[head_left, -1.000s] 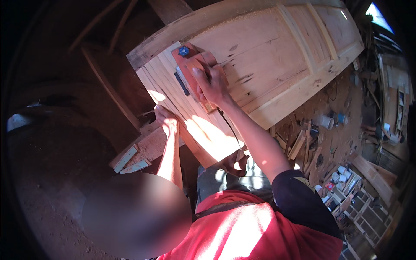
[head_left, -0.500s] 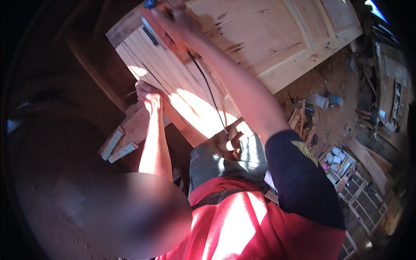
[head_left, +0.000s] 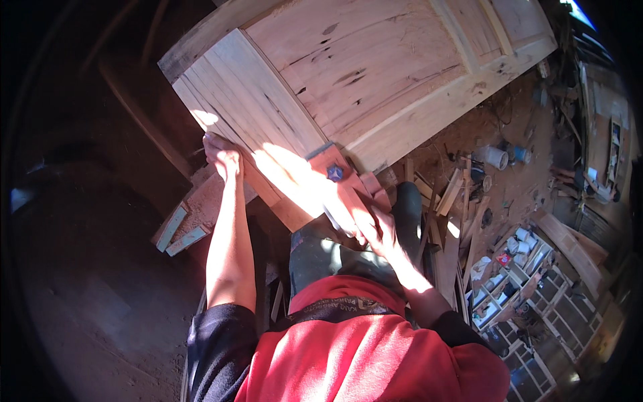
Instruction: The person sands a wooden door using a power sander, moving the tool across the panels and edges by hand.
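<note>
A pale panelled wooden door [head_left: 385, 57] lies in front of me, its near-left rail [head_left: 251, 100] streaked with dark lines and partly lit by sun. My right hand [head_left: 380, 234] is closed on the rear handle of an orange-red electric planer [head_left: 343, 191] with a dark star-shaped knob. The planer sits at the rail's end nearest my body, and its sole is hidden. Along the door's left edge, my left hand [head_left: 224, 157] grips the wood, fingers curled at the rim. A narrow reddish board [head_left: 261, 184] shows under that edge, beside the hand.
Left of the door, a board with wood shavings [head_left: 201, 204] carries two pale strips. On the right, offcuts [head_left: 450, 191], a white bucket [head_left: 495, 157] and a blue container [head_left: 521, 155] lie on the brown floor. A wooden lattice frame [head_left: 559, 305] stands at lower right.
The planer and my right hand have come from the door's far end back toward my body. My left hand stays at the left edge. The cord, seen before, is now out of sight.
</note>
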{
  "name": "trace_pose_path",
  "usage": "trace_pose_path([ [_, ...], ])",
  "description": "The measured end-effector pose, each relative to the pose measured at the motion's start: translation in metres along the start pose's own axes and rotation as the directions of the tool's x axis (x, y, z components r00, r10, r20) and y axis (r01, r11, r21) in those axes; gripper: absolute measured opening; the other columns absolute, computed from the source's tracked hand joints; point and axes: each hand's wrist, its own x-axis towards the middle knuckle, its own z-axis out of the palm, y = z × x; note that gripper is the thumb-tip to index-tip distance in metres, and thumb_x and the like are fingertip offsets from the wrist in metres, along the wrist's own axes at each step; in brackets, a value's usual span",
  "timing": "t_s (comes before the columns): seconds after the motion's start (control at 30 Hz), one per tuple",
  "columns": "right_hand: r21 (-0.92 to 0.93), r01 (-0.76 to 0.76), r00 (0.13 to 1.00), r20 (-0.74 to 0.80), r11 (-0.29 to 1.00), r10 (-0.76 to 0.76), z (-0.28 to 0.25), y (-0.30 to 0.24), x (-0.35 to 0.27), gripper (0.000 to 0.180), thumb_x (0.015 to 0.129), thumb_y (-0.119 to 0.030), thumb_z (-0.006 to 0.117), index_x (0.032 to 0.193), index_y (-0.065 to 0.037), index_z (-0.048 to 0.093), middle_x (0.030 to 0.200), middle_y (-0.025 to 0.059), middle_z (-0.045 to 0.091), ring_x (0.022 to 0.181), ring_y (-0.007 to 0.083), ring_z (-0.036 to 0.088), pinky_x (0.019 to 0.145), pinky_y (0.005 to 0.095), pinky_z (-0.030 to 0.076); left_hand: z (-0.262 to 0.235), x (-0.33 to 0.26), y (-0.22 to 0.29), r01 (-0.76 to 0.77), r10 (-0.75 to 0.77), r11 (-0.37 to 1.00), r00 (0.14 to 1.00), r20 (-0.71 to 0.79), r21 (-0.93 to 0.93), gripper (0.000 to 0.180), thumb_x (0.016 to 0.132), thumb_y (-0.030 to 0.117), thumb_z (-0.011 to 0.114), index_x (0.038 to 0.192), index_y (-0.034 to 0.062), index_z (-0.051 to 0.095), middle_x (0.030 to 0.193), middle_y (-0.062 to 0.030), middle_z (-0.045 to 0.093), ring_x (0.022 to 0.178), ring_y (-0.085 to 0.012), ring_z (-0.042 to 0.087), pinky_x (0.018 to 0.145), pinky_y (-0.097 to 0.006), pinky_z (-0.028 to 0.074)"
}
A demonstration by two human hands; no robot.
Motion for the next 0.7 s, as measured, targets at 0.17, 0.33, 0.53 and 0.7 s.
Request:
trace_pose_path([
  [0.17,0.118,-0.002,0.998,0.070,0.993,-0.006,0.020,-0.062,0.088,0.046,0.094,-0.040,0.057,0.116,0.001,0.059,0.068,0.0051,0.060,0.051,0.0120,0.058,0.047,0.0285,0.046,-0.003,-0.001,0.031,0.119,-0.120,0.993,0.992,0.046,0.029,0.044,0.104,0.038,0.034,0.094,-0.0016,0.051,0.085,-0.0333,0.060,0.088,-0.0542,0.057,0.072,-0.053,0.046],
  [0.33,0.164,0.146,0.987,0.041,0.976,-0.155,0.055,-0.106,0.192,0.044,0.095,-0.038,0.056,0.110,0.003,0.060,0.061,0.0041,0.060,0.049,0.0103,0.059,0.044,0.0262,0.045,-0.005,0.005,0.033,0.083,-0.081,0.996,0.994,0.074,-0.017,0.044,0.104,0.037,0.035,0.094,-0.0028,0.050,0.084,-0.0332,0.058,0.081,-0.0529,0.056,0.070,-0.050,0.045],
  [0.53,0.038,0.302,0.951,0.059,0.953,-0.303,0.083,-0.148,0.289,0.045,0.096,-0.043,0.055,0.091,0.000,0.061,0.048,0.0044,0.056,0.043,0.0127,0.058,0.043,0.0269,0.045,-0.009,0.007,0.033,0.193,-0.178,0.976,0.974,0.138,-0.100,0.049,0.104,0.039,0.035,0.097,-0.0058,0.053,0.092,-0.0313,0.060,0.084,-0.0468,0.055,0.079,-0.046,0.044],
  [0.7,0.028,0.315,0.947,0.049,0.949,-0.316,0.108,-0.186,0.343,0.048,0.096,-0.046,0.053,0.092,0.001,0.062,0.048,0.0051,0.057,0.043,0.0152,0.060,0.043,0.0278,0.046,-0.012,0.003,0.047,0.175,-0.165,0.979,0.982,0.094,-0.107,0.048,0.104,0.038,0.034,0.089,-0.0052,0.047,0.078,-0.0263,0.051,0.072,-0.0394,0.046,0.070,-0.042,0.041],
])
